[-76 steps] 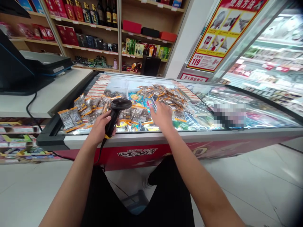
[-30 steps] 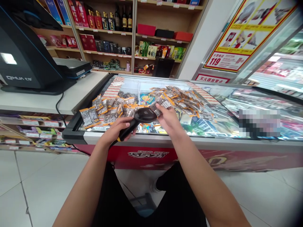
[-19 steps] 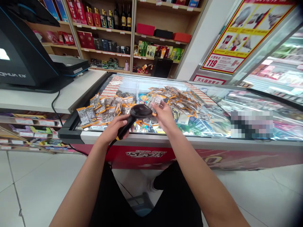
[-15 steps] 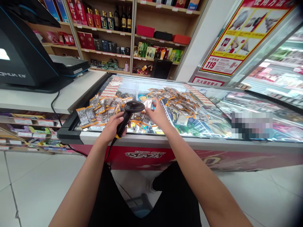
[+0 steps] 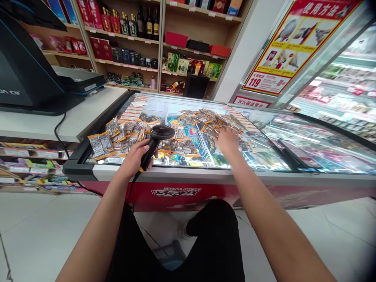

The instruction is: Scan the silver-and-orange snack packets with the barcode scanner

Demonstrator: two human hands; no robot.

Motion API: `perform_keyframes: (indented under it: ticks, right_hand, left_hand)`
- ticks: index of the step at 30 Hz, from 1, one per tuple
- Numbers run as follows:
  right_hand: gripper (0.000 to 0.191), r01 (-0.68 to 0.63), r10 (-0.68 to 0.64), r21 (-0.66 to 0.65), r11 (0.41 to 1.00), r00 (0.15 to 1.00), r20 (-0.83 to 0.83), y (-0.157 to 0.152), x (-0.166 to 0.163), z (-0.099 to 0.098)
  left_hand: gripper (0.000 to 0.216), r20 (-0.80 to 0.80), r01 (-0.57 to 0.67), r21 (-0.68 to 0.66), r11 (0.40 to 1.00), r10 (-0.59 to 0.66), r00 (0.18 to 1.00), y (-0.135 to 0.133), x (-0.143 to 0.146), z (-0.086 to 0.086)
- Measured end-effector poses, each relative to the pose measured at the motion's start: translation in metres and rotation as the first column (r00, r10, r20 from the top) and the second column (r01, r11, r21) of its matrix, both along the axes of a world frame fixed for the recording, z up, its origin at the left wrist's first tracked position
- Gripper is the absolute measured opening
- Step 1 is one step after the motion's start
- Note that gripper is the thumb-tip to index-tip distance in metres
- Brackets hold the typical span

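My left hand (image 5: pixel 133 156) is wrapped round the handle of a black barcode scanner (image 5: pixel 155 141), its head raised over the glass lid of a chest freezer (image 5: pixel 182 172). Small orange-edged snack packets lie on the glass in two heaps: a left heap (image 5: pixel 123 135) beside the scanner and a larger right heap (image 5: pixel 205 119). My right hand (image 5: pixel 227 141) reaches onto the near edge of the right heap, fingers spread down on the packets. Whether it grips one is hidden.
A white counter (image 5: pixel 44 125) on the left carries a black till screen (image 5: pixel 23 74) and a cable. Wooden shelves (image 5: pixel 158 39) of bottles and boxes stand behind. A second curved-glass freezer (image 5: pixel 323 141) and a red-yellow poster (image 5: pixel 282 47) are at right. Tiled floor lies below.
My right hand held a packet at the scanner head, set it down leftward among the scanned ones, then swung right onto the big heap. The scanner stayed in my left hand.
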State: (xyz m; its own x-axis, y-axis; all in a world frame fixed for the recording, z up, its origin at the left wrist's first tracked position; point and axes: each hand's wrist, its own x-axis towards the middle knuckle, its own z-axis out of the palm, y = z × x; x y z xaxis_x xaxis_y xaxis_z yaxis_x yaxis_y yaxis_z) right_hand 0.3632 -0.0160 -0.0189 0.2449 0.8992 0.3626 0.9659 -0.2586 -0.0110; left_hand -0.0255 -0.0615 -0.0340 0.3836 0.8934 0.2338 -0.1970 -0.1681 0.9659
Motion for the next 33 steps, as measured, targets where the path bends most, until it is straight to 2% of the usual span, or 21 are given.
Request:
perform_keyframes:
  ticks: [7, 10, 14, 17, 22, 28, 31, 33]
  right_hand:
    - [0.04, -0.028, 0.03, 0.019, 0.999, 0.998, -0.06, -0.007, 0.02, -0.003]
    - [0.045, -0.104, 0.098, -0.047, 0.993, 0.988, -0.116, -0.007, 0.027, 0.004]
    - [0.039, -0.17, 0.159, -0.139, 0.976, 0.983, -0.086, -0.007, 0.032, 0.012]
    - [0.037, -0.203, 0.197, -0.125, 0.971, 0.979, -0.06, -0.009, 0.034, 0.014]
    - [0.036, -0.338, 0.326, -0.088, 0.937, 0.937, -0.127, -0.012, 0.039, 0.012]
    - [0.036, -0.303, 0.262, -0.133, 0.944, 0.93, -0.26, -0.01, 0.041, 0.014]
    - [0.044, -0.247, 0.193, -0.146, 0.958, 0.931, -0.311, -0.007, 0.039, 0.016]
    - [0.055, -0.202, 0.167, -0.067, 0.977, 0.923, -0.347, -0.004, 0.037, 0.019]
  left_hand:
    - [0.027, -0.008, 0.008, 0.002, 1.0, -0.008, 1.0, 0.0, 0.0, 0.0]
    - [0.028, -0.015, 0.008, 0.004, 1.0, -0.008, 1.0, 0.001, -0.001, -0.001]
    - [0.027, -0.018, 0.004, -0.003, 1.0, -0.004, 1.0, 0.002, -0.001, -0.003]
    - [0.027, -0.016, -0.009, -0.01, 1.0, 0.008, 1.0, 0.003, -0.001, -0.004]
    - [0.026, 0.002, 0.009, 0.006, 1.0, -0.009, 1.0, 0.003, -0.001, -0.005]
    - [0.032, 0.07, 0.091, 0.062, 0.994, -0.095, 0.993, 0.006, 0.006, 0.003]
    - [0.034, 0.179, 0.018, 0.151, 0.988, -0.045, 0.983, 0.013, 0.014, 0.015]
    - [0.035, 0.236, -0.021, 0.175, 0.984, -0.021, 0.972, 0.022, 0.022, 0.024]
